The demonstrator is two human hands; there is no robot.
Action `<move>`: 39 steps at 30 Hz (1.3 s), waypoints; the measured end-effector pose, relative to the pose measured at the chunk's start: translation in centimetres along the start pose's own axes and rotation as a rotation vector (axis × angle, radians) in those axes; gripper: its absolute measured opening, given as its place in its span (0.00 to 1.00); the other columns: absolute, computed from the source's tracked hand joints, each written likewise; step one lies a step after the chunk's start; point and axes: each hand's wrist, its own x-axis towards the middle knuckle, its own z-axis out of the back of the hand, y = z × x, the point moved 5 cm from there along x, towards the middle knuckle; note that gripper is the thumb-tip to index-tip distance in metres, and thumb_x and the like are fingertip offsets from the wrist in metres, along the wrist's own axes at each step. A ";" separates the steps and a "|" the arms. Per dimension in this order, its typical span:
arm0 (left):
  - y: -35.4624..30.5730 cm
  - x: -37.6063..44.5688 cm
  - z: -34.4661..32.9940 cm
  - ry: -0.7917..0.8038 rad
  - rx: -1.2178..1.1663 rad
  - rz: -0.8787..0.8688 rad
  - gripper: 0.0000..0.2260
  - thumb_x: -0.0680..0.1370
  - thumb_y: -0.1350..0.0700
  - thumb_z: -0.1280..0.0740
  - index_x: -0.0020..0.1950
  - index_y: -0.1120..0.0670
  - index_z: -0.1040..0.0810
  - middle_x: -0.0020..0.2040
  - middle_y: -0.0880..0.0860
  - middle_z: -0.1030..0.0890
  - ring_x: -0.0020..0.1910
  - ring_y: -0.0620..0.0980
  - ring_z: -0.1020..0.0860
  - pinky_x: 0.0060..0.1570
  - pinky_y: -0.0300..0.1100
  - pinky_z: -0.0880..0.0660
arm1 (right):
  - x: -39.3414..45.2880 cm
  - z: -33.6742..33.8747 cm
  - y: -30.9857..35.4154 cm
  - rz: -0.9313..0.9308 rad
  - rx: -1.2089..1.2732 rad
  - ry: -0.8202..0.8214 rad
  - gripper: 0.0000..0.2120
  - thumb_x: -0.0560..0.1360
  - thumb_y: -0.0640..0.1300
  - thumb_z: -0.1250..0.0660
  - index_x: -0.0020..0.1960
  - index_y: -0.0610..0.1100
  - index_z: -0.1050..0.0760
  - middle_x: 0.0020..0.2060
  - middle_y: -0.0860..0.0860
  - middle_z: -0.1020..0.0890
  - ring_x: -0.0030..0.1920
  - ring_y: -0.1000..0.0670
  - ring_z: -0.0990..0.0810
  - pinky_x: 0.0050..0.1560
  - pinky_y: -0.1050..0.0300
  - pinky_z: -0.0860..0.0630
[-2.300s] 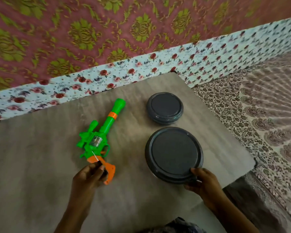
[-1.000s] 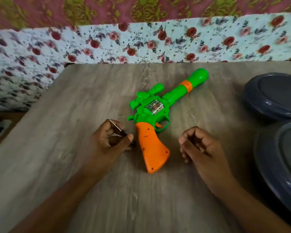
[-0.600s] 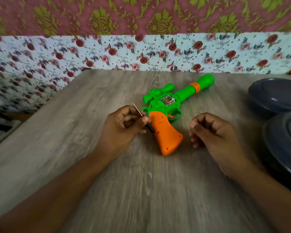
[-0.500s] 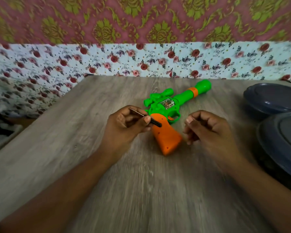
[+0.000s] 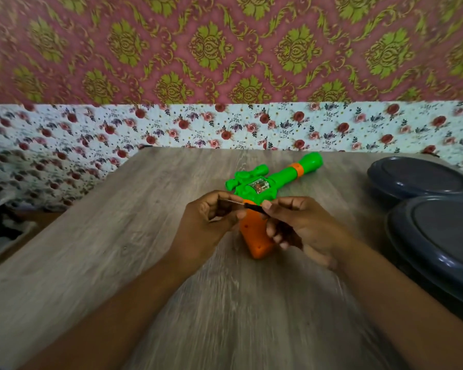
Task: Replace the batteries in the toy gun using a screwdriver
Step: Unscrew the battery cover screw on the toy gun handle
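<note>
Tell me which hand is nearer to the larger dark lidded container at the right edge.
Right. The right hand is over the toy gun's orange grip, on the side toward the larger dark container but not touching it. The left hand is on the far side of the grip.

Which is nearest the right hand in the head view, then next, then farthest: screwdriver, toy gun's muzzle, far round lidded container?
1. screwdriver: pinched in the right hand, shared with the left hand.
2. toy gun's muzzle: ahead, pointing away.
3. far round lidded container: far right of the table.
</note>
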 end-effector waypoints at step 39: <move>2.7 2.8 -3.3 -0.037 -0.523 0.414 0.27 0.77 0.34 0.59 0.48 0.47 0.25 0.36 0.52 0.17 0.33 0.48 0.20 0.37 0.42 0.24 | -0.6 2.4 0.4 0.317 0.114 -0.193 0.04 0.73 0.36 0.35 0.43 0.37 0.22 0.30 0.45 0.17 0.30 0.48 0.18 0.30 0.60 0.21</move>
